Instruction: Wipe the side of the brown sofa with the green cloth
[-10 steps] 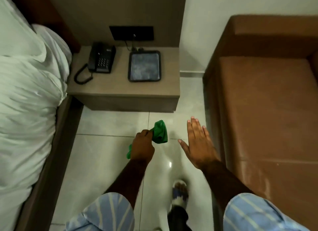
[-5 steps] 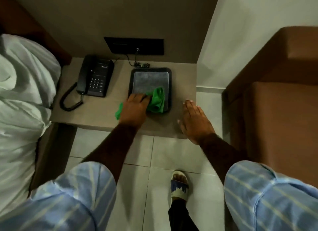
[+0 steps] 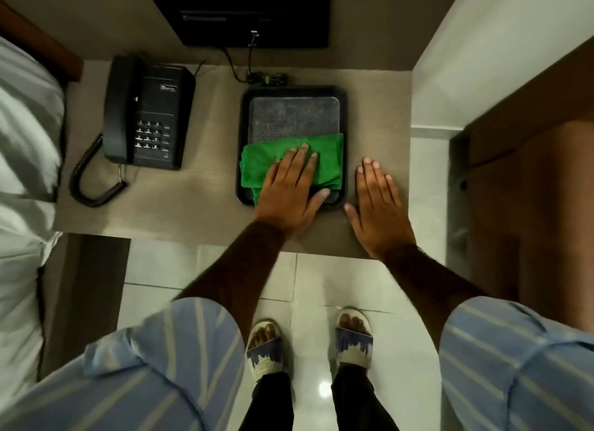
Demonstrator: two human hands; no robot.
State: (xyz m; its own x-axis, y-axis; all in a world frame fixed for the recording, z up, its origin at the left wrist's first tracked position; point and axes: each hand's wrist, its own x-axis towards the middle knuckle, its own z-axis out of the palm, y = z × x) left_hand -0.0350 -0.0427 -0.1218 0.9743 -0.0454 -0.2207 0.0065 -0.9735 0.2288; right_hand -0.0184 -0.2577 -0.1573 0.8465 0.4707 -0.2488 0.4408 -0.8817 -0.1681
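Where the tray (image 3: 342, 91) sits, green cloth (image 3: 257, 167) under left hand (image 3: 289, 196).

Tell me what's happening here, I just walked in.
A person stands at a bedside table, left hand pressed flat on a green cloth spread over the near half of a black tray. The right hand rests open on the tabletop beside the tray. A black phone sits to the left. The brown sofa is off to the right, untouched.

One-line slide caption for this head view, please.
Left hand flat on green cloth in black tray on bedside table; right hand alongside.
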